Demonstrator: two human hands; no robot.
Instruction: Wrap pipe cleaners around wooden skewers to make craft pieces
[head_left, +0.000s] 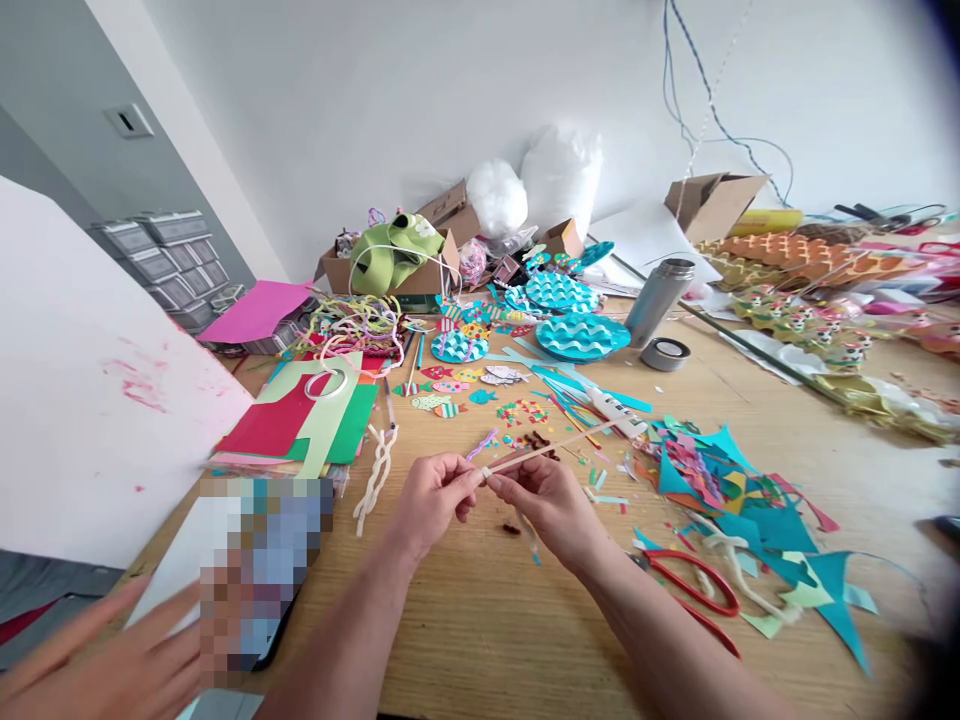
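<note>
Near the middle of the table, my left hand (442, 498) and my right hand (546, 500) meet fingertip to fingertip. Both are closed in a pinch around the near end of a thin pale wooden stick (574, 440), which points away to the right. A small whitish piece (486, 472) sits at that end between my fingers; I cannot make out what it is. Under my right hand hangs a pale strip, partly hidden. Just beyond lie a purple pipe cleaner (482, 444) and dark brown curled bits (541, 443). Twisted cream pipe cleaners (376, 478) lie left of my left hand.
Another person's hand (150, 640) reaches in at lower left beside a phone (281, 580). Red-handled scissors (694, 580) and blue paper scraps (780, 535) lie right. Beyond are a glue bottle (616, 410), paper fish (450, 388), a blue wavy-topped disc (581, 338) and a metal flask (660, 300).
</note>
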